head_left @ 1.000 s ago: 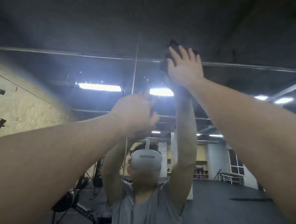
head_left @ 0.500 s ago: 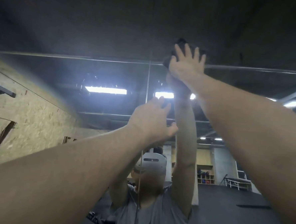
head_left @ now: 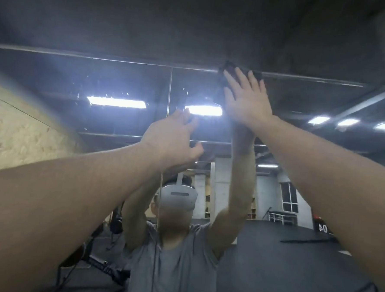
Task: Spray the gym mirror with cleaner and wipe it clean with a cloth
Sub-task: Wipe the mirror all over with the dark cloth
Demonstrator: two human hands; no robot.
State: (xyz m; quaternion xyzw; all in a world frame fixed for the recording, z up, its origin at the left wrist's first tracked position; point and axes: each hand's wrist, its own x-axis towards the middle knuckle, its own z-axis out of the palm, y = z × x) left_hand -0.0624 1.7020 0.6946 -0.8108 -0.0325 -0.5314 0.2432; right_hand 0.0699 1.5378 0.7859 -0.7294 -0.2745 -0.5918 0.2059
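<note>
The right hand presses a dark cloth flat against the gym mirror, fingers straight and spread, right at the mirror's top edge. The left hand reaches toward the glass lower down, beside the vertical seam between 2 panes, fingers loosely spread and holding nothing; whether it touches the glass I cannot tell.

Likely risks: with only flat pressure and no pinch, the cloth could slip and drop at full reach. Any stroke higher would run off the glass onto the dark wall above. A bare palm on the pane would leave fresh smears.

Room for wiping lies downward and to either side; the seam may snag the cloth's edge. No spray bottle is visible.
</note>
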